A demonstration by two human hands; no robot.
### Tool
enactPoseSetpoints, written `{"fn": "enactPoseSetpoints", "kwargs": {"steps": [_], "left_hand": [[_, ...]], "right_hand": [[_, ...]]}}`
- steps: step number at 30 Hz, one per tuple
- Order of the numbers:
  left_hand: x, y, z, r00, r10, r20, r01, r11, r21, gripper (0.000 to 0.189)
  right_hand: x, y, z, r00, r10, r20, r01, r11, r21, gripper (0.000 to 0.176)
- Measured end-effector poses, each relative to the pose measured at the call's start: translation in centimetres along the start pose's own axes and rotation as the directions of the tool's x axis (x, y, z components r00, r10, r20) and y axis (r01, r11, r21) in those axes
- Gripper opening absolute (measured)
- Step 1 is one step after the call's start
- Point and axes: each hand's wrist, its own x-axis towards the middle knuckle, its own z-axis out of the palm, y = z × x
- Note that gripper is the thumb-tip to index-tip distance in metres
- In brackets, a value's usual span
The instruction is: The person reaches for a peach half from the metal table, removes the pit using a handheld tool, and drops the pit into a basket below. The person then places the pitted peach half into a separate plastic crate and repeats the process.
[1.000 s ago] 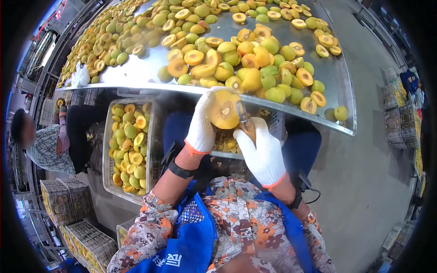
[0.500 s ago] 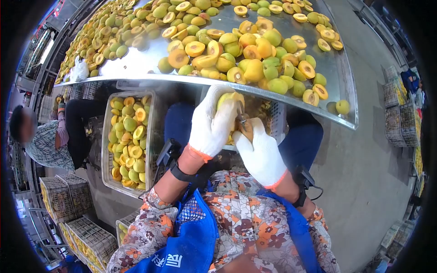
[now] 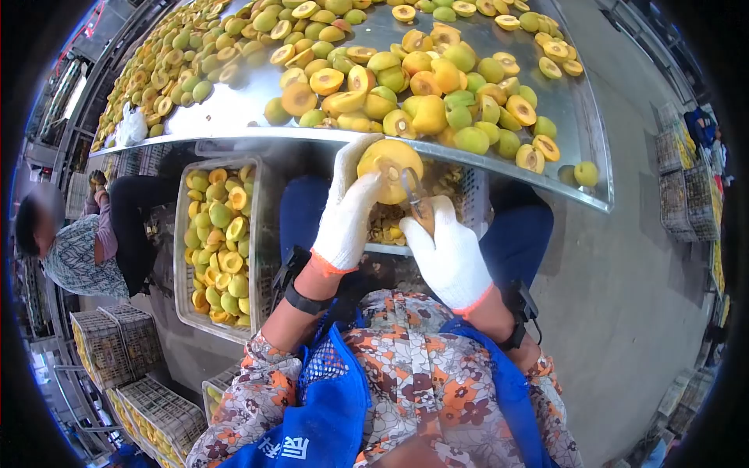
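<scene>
My left hand, in a white glove with an orange cuff, holds a yellow fruit half with its cut face turned up toward me. My right hand, gloved the same way, grips the wooden handle of a small tool. The tool's looped metal tip lies against the right side of the fruit's cut face. Both hands are just below the near edge of a metal table heaped with fruit halves. Under them, a crate holds small brownish-yellow bits.
Left of my legs stands a crate full of fruit halves. A co-worker sits at the far left. Stacked crates stand at the lower left, others at the right. A white plastic bag lies on the table.
The fruit half has been turned so its cut face shows fully. My left hand has shifted slightly left, and the tool's tip now rests at the fruit's right side.
</scene>
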Motion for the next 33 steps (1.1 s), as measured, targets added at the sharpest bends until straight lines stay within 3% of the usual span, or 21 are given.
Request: {"fn": "enactPoseSetpoints", "kwargs": {"steps": [1, 5, 7, 11, 13, 14, 16, 17, 19, 23, 26, 28, 29, 31, 33], "left_hand": [[-0.1, 0.0, 0.2, 1.0, 0.017, -0.024, -0.015, 0.997, 0.078, 0.048], [-1.0, 0.4, 1.0, 0.998, -0.042, -0.04, 0.043, 0.999, 0.018, 0.049], [-1.1, -0.2, 1.5, 0.996, 0.012, -0.091, -0.002, 0.994, 0.108, 0.05], [-1.8, -0.3, 2.9, 0.991, 0.053, -0.126, -0.025, 0.978, 0.209, 0.052], [-2.0, -1.0, 2.9, 0.972, 0.207, -0.112, -0.176, 0.955, 0.237, 0.053], [-1.9, -0.8, 2.5, 0.973, 0.204, -0.11, -0.174, 0.955, 0.239, 0.053], [-1.1, -0.2, 1.1, 0.996, 0.072, 0.044, -0.078, 0.985, 0.157, 0.053], [-0.4, 0.2, 1.0, 0.999, -0.003, 0.055, 0.006, 0.999, -0.053, 0.046], [1.4, 1.0, -0.1, 0.972, -0.105, 0.21, 0.111, 0.994, -0.016, 0.033], [1.8, -0.3, 0.7, 0.977, -0.137, 0.163, 0.123, 0.988, 0.095, 0.034], [0.3, -0.6, 1.7, 0.999, -0.036, 0.013, 0.034, 0.988, 0.152, 0.024], [-0.7, -0.9, 2.6, 0.998, 0.038, -0.04, -0.031, 0.986, 0.166, 0.023], [-0.9, -1.1, 3.0, 0.989, 0.116, -0.095, -0.097, 0.978, 0.184, 0.022], [-1.2, -2.0, 3.0, 0.966, 0.24, -0.099, -0.204, 0.937, 0.285, 0.021], [-1.5, -1.8, 3.2, 0.983, 0.134, -0.123, -0.102, 0.966, 0.237, 0.021]], "right_hand": [[-0.1, 0.1, 0.1, 1.0, 0.002, 0.0, -0.002, 1.0, 0.0, 0.033], [-0.4, 1.0, 1.0, 1.0, -0.002, -0.016, 0.001, 0.998, -0.07, 0.032], [-0.3, 1.1, 1.1, 1.0, -0.006, -0.025, 0.004, 0.996, -0.089, 0.031], [-0.4, 1.2, 1.2, 0.999, 0.017, -0.03, -0.015, 0.998, 0.068, 0.034], [-0.4, 1.4, 1.1, 0.999, 0.022, -0.029, -0.018, 0.994, 0.111, 0.035], [-0.2, 1.5, 0.6, 0.999, 0.049, 0.008, -0.05, 0.988, 0.146, 0.037], [-0.1, 1.4, -0.3, 0.996, 0.075, 0.044, -0.082, 0.98, 0.182, 0.038], [-0.2, 1.1, -0.7, 0.995, 0.081, 0.065, -0.088, 0.989, 0.12, 0.04], [-0.5, 1.0, -0.7, 0.992, 0.087, 0.093, -0.093, 0.994, 0.06, 0.041], [-1.0, 1.7, 0.2, 0.995, 0.05, 0.087, -0.056, 0.996, 0.065, 0.046], [-1.5, 1.9, 0.4, 0.99, 0.092, 0.104, -0.107, 0.984, 0.141, 0.046], [-1.4, 2.3, 0.5, 0.938, 0.187, 0.293, -0.289, 0.888, 0.357, 0.041], [-1.4, 2.1, 0.3, 0.937, 0.181, 0.299, -0.286, 0.89, 0.356, 0.041], [-1.8, 0.6, -0.3, 0.813, 0.303, 0.498, -0.58, 0.503, 0.641, 0.034], [-2.0, 0.2, -0.5, 0.745, 0.355, 0.565, -0.665, 0.336, 0.667, 0.023]]}}
